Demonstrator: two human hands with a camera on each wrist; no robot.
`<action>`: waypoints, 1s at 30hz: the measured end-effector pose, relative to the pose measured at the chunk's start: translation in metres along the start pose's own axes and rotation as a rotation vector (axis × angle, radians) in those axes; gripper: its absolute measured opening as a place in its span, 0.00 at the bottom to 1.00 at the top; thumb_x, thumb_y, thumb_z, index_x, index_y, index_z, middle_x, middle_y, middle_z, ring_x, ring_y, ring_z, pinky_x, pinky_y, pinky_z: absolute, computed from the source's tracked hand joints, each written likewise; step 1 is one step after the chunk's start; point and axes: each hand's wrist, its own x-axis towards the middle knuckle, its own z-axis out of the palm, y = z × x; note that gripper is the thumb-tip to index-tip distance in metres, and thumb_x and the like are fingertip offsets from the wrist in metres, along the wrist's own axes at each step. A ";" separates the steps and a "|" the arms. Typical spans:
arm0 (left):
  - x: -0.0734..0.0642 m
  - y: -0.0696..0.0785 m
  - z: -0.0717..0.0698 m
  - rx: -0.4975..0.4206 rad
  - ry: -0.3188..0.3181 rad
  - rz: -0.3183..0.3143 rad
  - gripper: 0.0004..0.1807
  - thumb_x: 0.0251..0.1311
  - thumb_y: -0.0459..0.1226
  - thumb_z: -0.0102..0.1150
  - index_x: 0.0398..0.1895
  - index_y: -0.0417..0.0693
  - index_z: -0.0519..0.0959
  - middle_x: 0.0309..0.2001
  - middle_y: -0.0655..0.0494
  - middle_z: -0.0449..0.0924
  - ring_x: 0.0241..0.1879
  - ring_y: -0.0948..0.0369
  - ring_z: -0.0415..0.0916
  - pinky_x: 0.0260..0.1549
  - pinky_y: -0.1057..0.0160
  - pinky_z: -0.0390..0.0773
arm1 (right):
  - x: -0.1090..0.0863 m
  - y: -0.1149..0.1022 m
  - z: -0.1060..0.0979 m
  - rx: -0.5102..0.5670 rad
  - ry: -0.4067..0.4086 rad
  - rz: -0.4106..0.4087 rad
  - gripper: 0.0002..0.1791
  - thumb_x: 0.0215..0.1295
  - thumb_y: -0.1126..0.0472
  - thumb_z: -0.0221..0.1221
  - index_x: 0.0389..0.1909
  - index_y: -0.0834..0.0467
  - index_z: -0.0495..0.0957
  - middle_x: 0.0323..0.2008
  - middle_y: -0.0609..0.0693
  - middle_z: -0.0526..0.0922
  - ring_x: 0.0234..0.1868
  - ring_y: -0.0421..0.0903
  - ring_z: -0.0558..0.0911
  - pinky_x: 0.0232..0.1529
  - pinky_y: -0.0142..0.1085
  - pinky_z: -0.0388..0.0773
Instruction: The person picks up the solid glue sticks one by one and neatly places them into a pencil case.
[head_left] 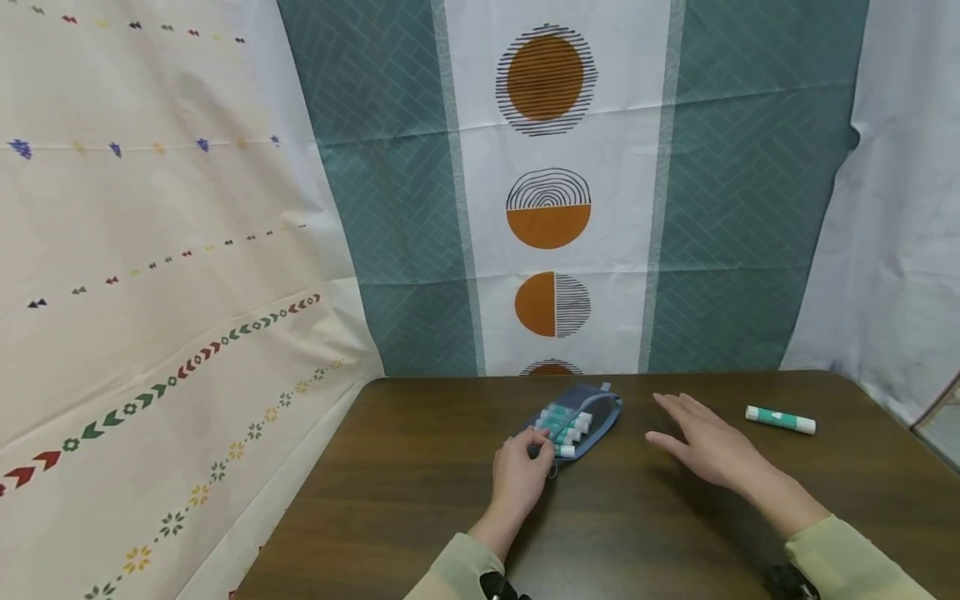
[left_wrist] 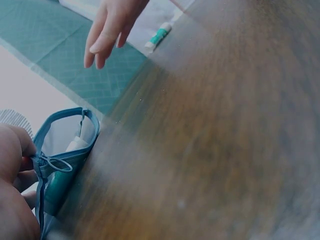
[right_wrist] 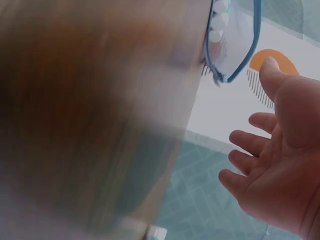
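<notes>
My left hand (head_left: 520, 471) grips the near edge of a blue zippered pouch (head_left: 574, 397) at the back middle of the table. The pouch gapes wide, and several green-and-white glue sticks (head_left: 564, 422) lie side by side inside it. In the left wrist view, the zipper pull ring (left_wrist: 59, 164) hangs beside the pinching fingers. My right hand (head_left: 705, 442) is held above the table to the right of the pouch, fingers spread and palm bare in the right wrist view. Beyond it to the right, one loose glue stick (head_left: 780, 419) lies on its side.
The brown wooden table (head_left: 420, 467) ends at the back against a green and white patterned curtain (head_left: 547, 250). A cream embroidered cloth (head_left: 187, 292) hangs along the left side, and a white cloth (head_left: 892, 233) along the right.
</notes>
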 end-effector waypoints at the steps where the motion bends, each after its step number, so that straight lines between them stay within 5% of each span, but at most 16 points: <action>1: 0.000 0.000 0.000 0.001 -0.001 0.000 0.08 0.70 0.35 0.67 0.31 0.54 0.89 0.52 0.59 0.93 0.68 0.48 0.82 0.78 0.34 0.62 | -0.001 0.003 -0.001 -0.010 0.007 -0.002 0.50 0.78 0.30 0.59 0.84 0.63 0.63 0.81 0.74 0.62 0.81 0.76 0.59 0.68 0.78 0.65; 30: 0.000 -0.003 -0.002 0.001 -0.022 -0.019 0.08 0.71 0.36 0.66 0.32 0.55 0.88 0.54 0.60 0.92 0.70 0.47 0.80 0.78 0.33 0.60 | -0.016 0.074 -0.027 -0.155 0.068 0.025 0.48 0.80 0.38 0.61 0.81 0.72 0.62 0.76 0.80 0.65 0.76 0.81 0.61 0.68 0.78 0.63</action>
